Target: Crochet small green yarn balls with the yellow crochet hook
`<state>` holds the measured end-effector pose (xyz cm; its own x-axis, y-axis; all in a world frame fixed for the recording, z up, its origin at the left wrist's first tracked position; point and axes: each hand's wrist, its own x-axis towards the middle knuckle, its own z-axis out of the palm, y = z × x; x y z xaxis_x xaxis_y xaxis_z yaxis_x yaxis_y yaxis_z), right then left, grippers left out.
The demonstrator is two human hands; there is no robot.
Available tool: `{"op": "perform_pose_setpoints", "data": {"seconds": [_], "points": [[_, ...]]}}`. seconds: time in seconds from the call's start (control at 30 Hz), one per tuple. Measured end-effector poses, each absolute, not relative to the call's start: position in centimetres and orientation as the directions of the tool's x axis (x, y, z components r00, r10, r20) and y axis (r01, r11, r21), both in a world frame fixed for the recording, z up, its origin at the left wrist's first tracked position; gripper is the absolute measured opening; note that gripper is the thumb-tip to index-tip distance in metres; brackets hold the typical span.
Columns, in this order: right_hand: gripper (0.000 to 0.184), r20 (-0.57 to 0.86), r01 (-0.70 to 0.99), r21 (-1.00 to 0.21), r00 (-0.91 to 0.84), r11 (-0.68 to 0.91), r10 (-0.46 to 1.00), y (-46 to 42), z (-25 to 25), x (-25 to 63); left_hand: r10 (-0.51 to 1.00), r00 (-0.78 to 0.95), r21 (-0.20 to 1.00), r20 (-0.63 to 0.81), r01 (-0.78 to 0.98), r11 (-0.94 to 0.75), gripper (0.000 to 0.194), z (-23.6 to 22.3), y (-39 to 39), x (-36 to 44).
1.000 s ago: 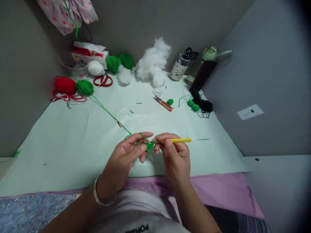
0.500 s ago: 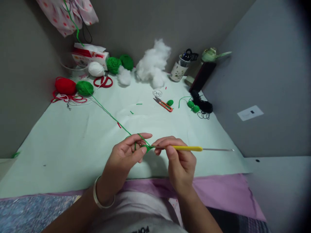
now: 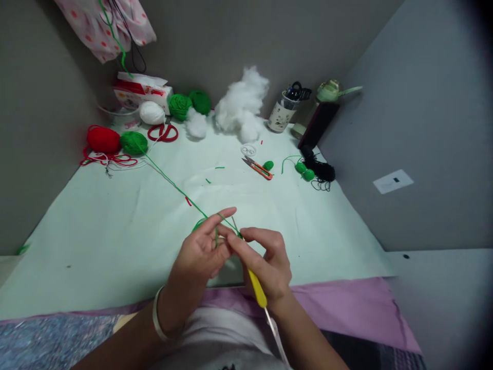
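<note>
My right hand (image 3: 271,262) is closed around a yellow-handled crochet hook (image 3: 257,289), whose metal tip points up and away while its other metal end slants down toward my lap. Green yarn (image 3: 175,186) runs from a small green ball (image 3: 134,142) to my left hand (image 3: 198,257). There it passes over the raised index finger and loops around another finger. Between the fingertips of both hands, the left thumb and fingers pinch a small piece of green crochet, mostly hidden by the right thumb and fingers.
Thread snips (image 3: 259,168) lie beyond my hands, near small green crocheted pieces (image 3: 304,170) and black yarn (image 3: 322,172). At the back stand white stuffing (image 3: 242,105), a cup of tools (image 3: 283,114) and a tissue box (image 3: 144,95). Red-handled scissors (image 3: 163,133) and red yarn (image 3: 103,139) lie left.
The crochet hook has swung from lying level, pointing right, to slanting down toward my lap. My right hand has turned and moved left, closer against my left fingers.
</note>
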<state>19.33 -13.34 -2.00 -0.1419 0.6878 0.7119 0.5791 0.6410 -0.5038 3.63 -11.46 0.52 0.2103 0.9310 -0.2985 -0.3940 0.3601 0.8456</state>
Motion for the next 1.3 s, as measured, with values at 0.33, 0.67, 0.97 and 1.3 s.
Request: {"op": "perform_pose_setpoints", "data": {"seconds": [0.33,0.67,0.97,1.3], "points": [[0.021,0.392,-0.068,-0.914,0.099,0.400,0.914,-12.0,-0.7,18.9,0.909,0.320,0.798,-0.266,-0.457,0.394,0.031,0.8,-10.7,3.2],[0.032,0.600,0.348,-0.761,0.054,0.548,0.798,-13.0,-1.0,19.3,0.845,0.366,0.619,-0.389,-0.575,0.534,0.031,1.0,-10.3,3.2],[0.014,0.270,-0.198,-0.937,0.116,0.288,0.956,-11.4,-0.9,18.7,0.930,0.277,0.848,-0.241,-0.406,0.341,0.032,0.6,-10.5,3.4],[0.023,0.142,-0.350,-0.924,0.058,0.153,0.988,-10.9,0.5,19.3,0.930,0.243,0.877,-0.275,-0.333,0.347,0.029,1.5,-10.3,2.7]]}}
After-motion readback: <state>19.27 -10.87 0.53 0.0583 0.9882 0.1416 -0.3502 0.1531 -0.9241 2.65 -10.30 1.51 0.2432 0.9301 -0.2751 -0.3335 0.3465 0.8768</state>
